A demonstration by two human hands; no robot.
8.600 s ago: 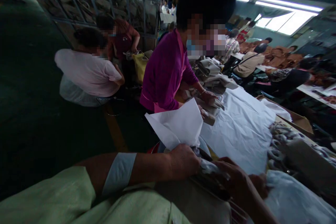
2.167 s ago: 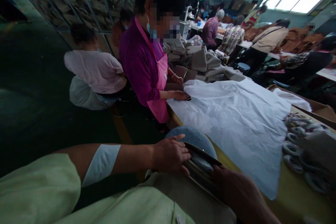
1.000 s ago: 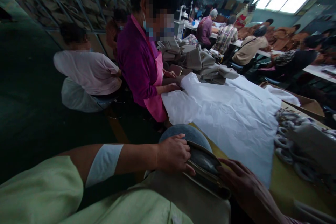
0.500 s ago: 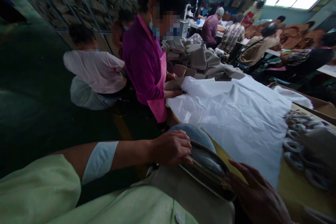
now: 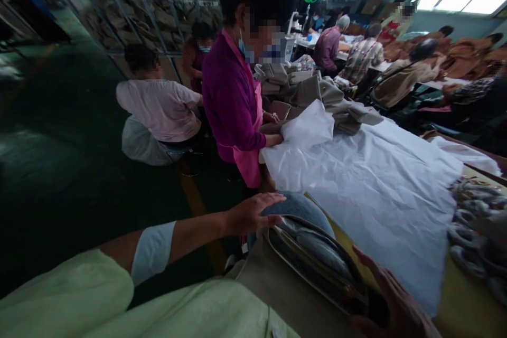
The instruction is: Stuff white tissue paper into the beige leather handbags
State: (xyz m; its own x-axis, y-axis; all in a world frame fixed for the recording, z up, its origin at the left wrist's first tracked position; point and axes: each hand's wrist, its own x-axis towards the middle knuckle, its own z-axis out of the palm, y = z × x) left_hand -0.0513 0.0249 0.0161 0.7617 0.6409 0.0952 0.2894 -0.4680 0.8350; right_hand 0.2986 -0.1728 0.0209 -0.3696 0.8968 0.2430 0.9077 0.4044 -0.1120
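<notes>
A beige bag (image 5: 285, 285) lies at the table edge in front of me, its zipped mouth gaping and clear plastic (image 5: 317, 245) showing inside. My left hand (image 5: 253, 214) is at the far left end of the opening, thumb and fingers apart. At the right end of the bag my right hand (image 5: 390, 296) is spread, its fingers pointing up; its lower part is dark and partly cut off by the frame. Behind the bag sits a rounded grey-blue pad (image 5: 301, 208).
White sheeting (image 5: 380, 179) covers much of the yellow table (image 5: 459, 296). Rolled grey straps (image 5: 471, 237) lie at right. A person in purple (image 5: 233, 90) stands across the corner, handling a bag beside piled bags (image 5: 309, 90).
My left hand has opened and lifted off the bag's edge. The bag's mouth shows wider. The other person's white sheet is raised, and the whole view has shifted slightly.
</notes>
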